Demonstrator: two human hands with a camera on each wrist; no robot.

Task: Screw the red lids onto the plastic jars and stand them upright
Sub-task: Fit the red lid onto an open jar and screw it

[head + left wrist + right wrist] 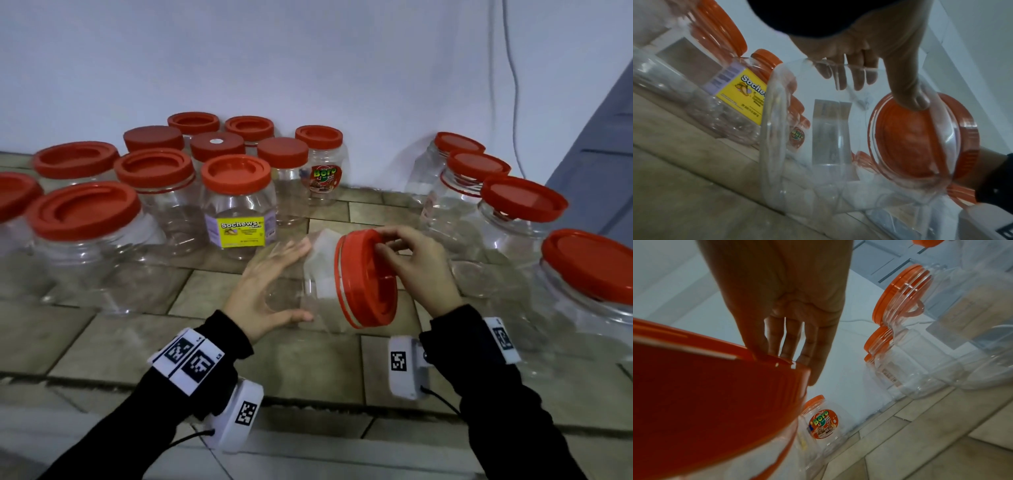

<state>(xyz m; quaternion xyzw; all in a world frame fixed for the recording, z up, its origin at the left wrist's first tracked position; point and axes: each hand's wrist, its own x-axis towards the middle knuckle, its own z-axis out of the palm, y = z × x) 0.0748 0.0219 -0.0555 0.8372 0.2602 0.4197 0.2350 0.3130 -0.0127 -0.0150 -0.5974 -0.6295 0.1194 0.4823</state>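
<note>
Beige floor tiles [102, 342], white wall [308, 51]; left hand [263, 287] grip wide on jar [322, 270], right hand [414, 260] pinching lid [363, 284]

Left jars [171, 205] and right jars [459, 205] block sides; tiled floor [301, 359] between open.
</note>
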